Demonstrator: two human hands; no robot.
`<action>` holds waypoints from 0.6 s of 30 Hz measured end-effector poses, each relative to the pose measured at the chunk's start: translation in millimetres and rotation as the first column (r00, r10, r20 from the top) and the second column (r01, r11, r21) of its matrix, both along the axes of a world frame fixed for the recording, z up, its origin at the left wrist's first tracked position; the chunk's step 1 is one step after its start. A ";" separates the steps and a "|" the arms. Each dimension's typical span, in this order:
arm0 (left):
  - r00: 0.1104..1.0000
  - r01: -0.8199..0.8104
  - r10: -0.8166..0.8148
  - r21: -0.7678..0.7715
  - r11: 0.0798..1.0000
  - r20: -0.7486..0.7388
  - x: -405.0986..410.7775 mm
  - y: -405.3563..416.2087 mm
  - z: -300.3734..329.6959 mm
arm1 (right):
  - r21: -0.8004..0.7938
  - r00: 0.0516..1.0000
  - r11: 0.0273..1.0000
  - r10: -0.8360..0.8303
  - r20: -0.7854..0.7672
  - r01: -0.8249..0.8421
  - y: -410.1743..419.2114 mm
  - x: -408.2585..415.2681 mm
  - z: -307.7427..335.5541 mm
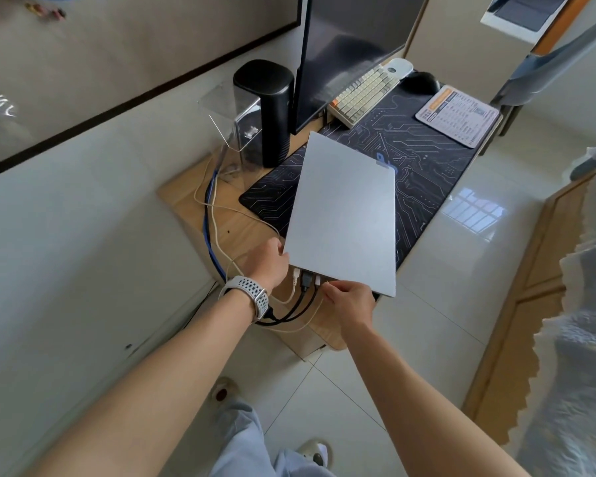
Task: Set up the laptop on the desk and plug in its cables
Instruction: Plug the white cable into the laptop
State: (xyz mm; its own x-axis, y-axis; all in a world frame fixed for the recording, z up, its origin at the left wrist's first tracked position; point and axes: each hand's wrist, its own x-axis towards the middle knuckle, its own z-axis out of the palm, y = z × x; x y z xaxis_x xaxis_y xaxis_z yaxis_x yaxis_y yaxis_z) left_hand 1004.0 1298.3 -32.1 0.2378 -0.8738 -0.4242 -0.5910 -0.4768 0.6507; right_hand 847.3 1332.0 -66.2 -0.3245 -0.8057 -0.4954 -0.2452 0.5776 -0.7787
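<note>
A: Laptop?
B: I see the closed silver laptop (341,215) lying on the desk mat (434,166), near edge overhanging.
A: Hands?
B: Left hand (267,261) grips its near-left corner. Right hand (351,299) pinches a beige cable (319,306) by the plugged connectors (306,280).

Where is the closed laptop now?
In the head view the laptop lies closed at mid-frame on the dark desk mat, in front of the monitor, with the left hand and right hand at its near edge.

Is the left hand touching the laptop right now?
Touching. The head view shows the left hand against the closed silver laptop at its near left corner, fingers hidden under the edge, no gap visible.
</note>
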 end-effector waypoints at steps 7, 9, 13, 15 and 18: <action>0.988 -0.089 0.090 0.017 0.996 -0.124 -1.7 -2.3 -3.0 | 0.045 0.995 0.996 -0.084 0.059 0.082 -1.9 4.5 -4.2; 0.986 -0.097 0.098 0.020 0.995 -0.137 -1.8 -2.6 -3.7 | 0.077 0.986 0.989 -0.135 0.099 0.128 -1.9 6.6 -7.6; 0.979 -0.123 0.124 0.020 0.992 -0.159 -0.8 -2.8 -2.4 | 0.127 0.955 0.968 -0.236 0.179 0.216 -3.3 10.8 -13.8; 0.977 -0.132 0.134 0.023 0.991 -0.167 -0.2 -3.2 -2.1 | 0.126 0.945 0.960 -0.271 0.186 0.250 -4.8 12.6 -14.5; 0.973 -0.136 0.138 0.019 0.990 -0.187 0.4 -3.8 -1.5 | 0.140 0.914 0.937 -0.344 0.214 0.320 -5.2 16.0 -13.7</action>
State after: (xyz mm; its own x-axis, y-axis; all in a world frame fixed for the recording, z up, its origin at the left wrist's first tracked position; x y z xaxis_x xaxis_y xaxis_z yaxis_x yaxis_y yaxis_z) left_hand 1004.5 1294.5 -33.6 0.2707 -0.8356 -0.4781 -0.3872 -0.5492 0.7406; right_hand 863.3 1326.8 -79.9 -0.4311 -0.6141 -0.6611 0.1545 0.6716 -0.7246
